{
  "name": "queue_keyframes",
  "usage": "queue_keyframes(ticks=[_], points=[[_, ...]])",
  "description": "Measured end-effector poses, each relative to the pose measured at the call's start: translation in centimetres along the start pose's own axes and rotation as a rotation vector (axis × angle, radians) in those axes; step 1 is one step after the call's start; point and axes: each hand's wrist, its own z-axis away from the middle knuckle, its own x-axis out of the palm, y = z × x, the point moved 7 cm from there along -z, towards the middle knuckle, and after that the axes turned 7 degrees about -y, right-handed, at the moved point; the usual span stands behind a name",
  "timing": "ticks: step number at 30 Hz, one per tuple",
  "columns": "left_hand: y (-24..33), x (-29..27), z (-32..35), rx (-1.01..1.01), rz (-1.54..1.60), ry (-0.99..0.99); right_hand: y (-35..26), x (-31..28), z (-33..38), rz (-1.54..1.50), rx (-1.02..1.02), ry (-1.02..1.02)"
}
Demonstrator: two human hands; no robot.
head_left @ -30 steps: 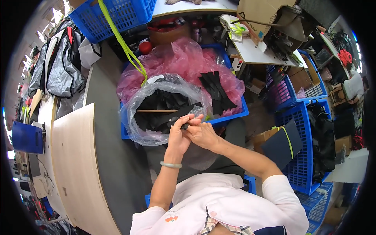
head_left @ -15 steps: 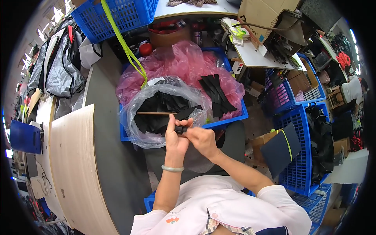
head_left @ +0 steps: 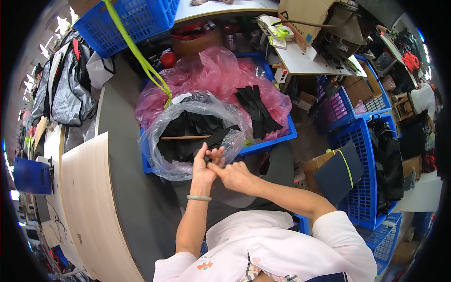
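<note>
Above the near edge of the clear plastic bag (head_left: pixel 165 172), my left hand (head_left: pixel 204 173) is palm up with its fingers curled round a small black piece (head_left: pixel 207 159), apparently folded strip material. My right hand (head_left: pixel 237 178) meets it from the right, its index finger reaching to the left palm and the other fingers curled in. Whatever its fingertips pinch is hidden. Inside the open bag lie black strips (head_left: pixel 197 123) and a thin wooden stick (head_left: pixel 181 137). More black strips (head_left: pixel 257 110) rest on pink plastic film (head_left: pixel 211 70) behind.
A blue crate (head_left: pixel 268 145) holds the bag and film. At left stand a grey surface (head_left: pixel 141 211) and a wooden board (head_left: pixel 89 202). Blue baskets (head_left: pixel 361 174) stack at right, one beside a dark strapped panel (head_left: pixel 339 169). A yellow-green strap (head_left: pixel 136 51) hangs from an upper basket (head_left: pixel 127 28).
Both hands have moved slightly down and left, drawing nearer to me. My right index finger now stretches to the left palm, where the fist was bunched at the black piece before. The view has shifted a little.
</note>
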Motion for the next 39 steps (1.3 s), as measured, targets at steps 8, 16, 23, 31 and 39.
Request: queue_keyframes(ticks=[8, 16, 23, 31, 39], points=[[-0.6, 0.3, -2.4, 0.016, -0.116, -0.028, 3.7, 1.9, -3.8, -0.113, -0.037, 0.037], [7.7, -4.3, -1.5, 0.222, 0.291, 0.088, 13.2, -0.4, -6.7, -0.347, 0.091, 0.489], [10.7, -8.2, 2.8, 0.501, 0.414, 0.295, 11.9, 5.4, -12.8, -0.163, -0.152, 0.348], [10.0, -7.5, 3.2, 0.462, 0.483, 0.239, 10.2, 9.0, -17.2, 0.03, -0.057, 0.124], [14.5, -7.6, 4.7, 0.652, 0.699, 0.07, 7.5, -3.5, -12.4, -0.239, -0.419, 0.51]])
